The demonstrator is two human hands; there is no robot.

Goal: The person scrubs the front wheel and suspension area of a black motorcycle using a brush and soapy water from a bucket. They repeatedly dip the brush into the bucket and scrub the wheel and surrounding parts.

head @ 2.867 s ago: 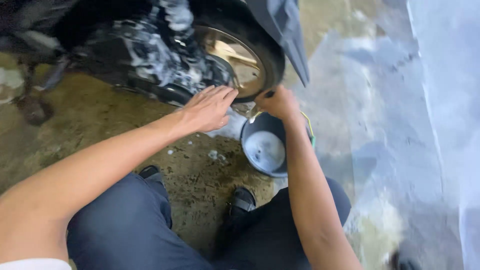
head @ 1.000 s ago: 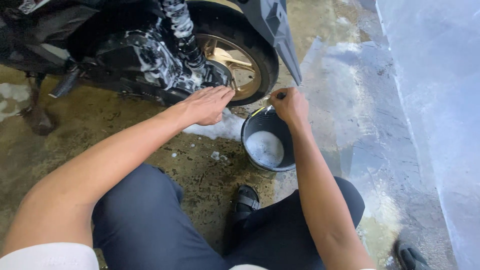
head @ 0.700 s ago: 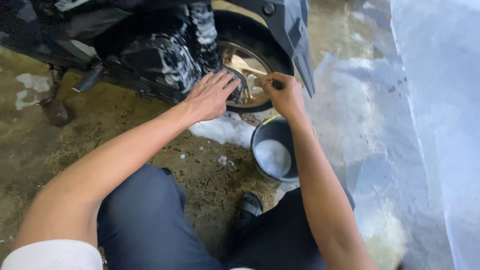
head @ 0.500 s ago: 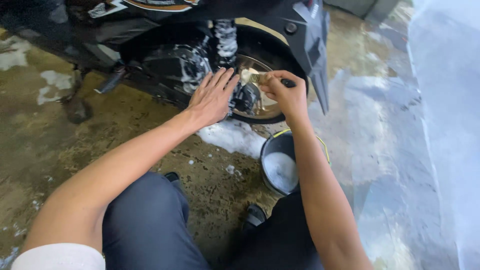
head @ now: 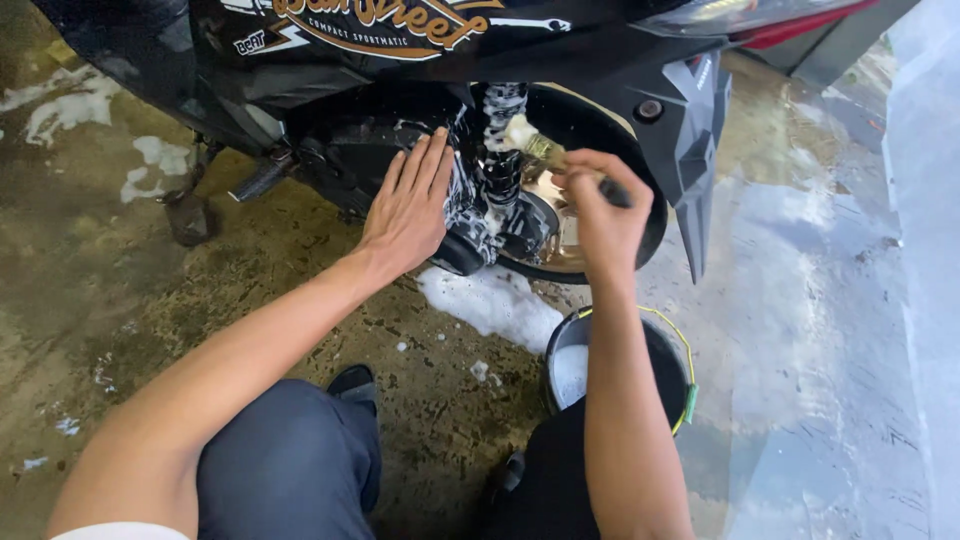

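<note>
Head view: brush (head: pixel 528 140) probably between hands.

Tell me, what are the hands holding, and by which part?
The right hand grips a brush by its handle. The left hand holds nothing; it lies flat on the soapy engine.

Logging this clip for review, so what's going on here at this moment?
A crouching person is washing the rear of a black scooter. The right hand holds a soapy brush against the foam-covered shock spring beside the rear wheel. The left hand lies flat on the sudsy engine casing. A black bucket of soapy water stands on the wet concrete below the right arm, next to a foam patch.
</note>
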